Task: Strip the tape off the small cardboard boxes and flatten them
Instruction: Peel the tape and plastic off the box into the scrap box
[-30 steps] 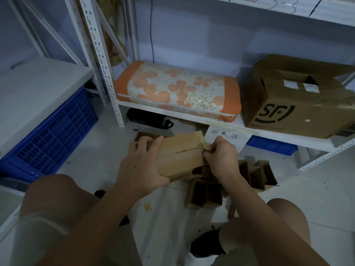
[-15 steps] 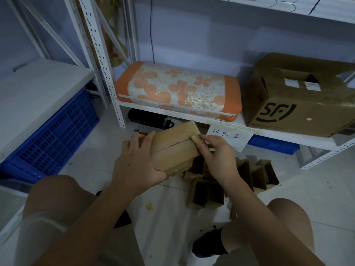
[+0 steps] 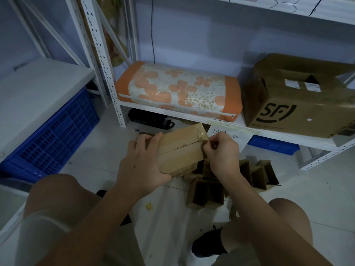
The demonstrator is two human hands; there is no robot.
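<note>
- The scene was dim, with a cool bluish cast over the wall (image 3: 192, 35) and the floor (image 3: 317, 189).
- Light was soft and diffuse; its source could not be told.
- Shadows were faint, deepest under the lower shelf (image 3: 172, 113) and behind the large carton (image 3: 299, 96).
- No glare showed, only a dull sheen on the tape (image 3: 204, 135).
- The shelf uprights (image 3: 96, 45) bowed at the edges, a wide-angle distortion.
- The forearms at the bottom looked soft and slightly blurred; the centre was reasonably sharp.

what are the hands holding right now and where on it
The left hand grips the small cardboard box round its left end. The right hand pinches the tape at the box's right end.
</note>
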